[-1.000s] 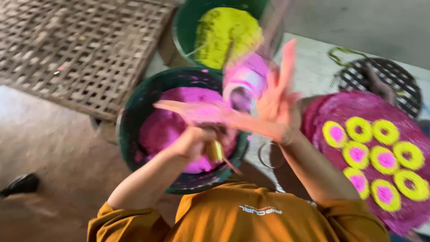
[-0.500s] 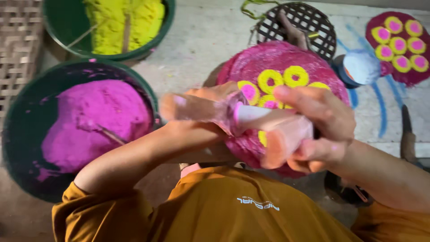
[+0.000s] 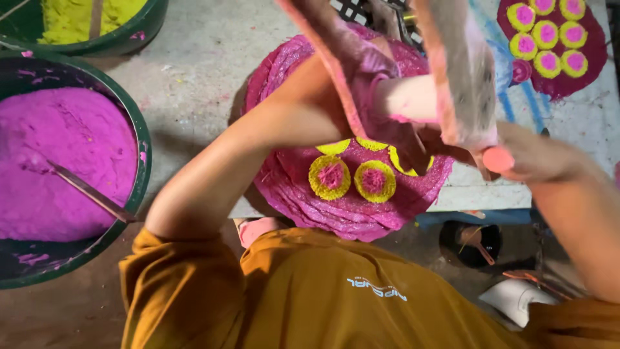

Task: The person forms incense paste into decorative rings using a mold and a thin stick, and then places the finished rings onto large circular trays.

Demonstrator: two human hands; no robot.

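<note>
My left hand (image 3: 342,64) and my right hand (image 3: 462,84) are raised close to the camera, both stained pink, fingers stretched out flat. A pale pink cylinder (image 3: 410,100) is pressed between the two palms. Below the hands lies a round magenta woven tray (image 3: 349,213) on a pale slab. On it sit yellow discs with pink centres (image 3: 330,176), one beside another (image 3: 373,180); others are hidden behind my hands.
A green basin of magenta powder (image 3: 139,148) with a stick (image 3: 87,192) in it stands at the left. A basin of yellow powder (image 3: 139,29) is at the top left. A second tray of discs (image 3: 591,61) lies top right. A dark pot (image 3: 471,244) sits below the slab.
My hands have lifted nearer the camera and opened flat around the cylinder. The view has shifted, so the magenta tray now lies directly beneath them.
</note>
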